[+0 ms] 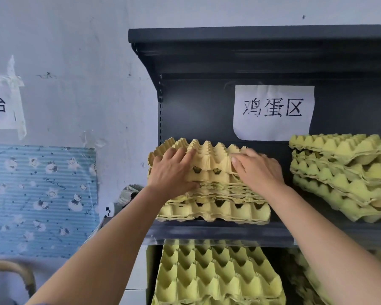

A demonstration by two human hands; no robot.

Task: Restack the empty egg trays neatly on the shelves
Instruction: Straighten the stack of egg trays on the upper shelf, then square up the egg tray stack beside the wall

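Note:
A stack of yellow pulp egg trays (213, 208) sits at the left end of the dark metal shelf (218, 233). Its upper trays are tilted up at the back left. My left hand (173, 172) lies on the stack's left side, fingers spread over the top tray and thumb against the front edges. My right hand (256, 170) presses on the right side of the same stack, fingers flat on top. A second, greener stack (343, 177) leans at the shelf's right end. More trays (218, 274) lie on the shelf below.
A paper sign with Chinese characters (273, 112) hangs on the shelf's back panel. The upper shelf (251, 38) overhangs. To the left are a white wall, a blue patterned sheet (42, 199), a taped notice (0, 104) and a curved wooden handle (11, 274).

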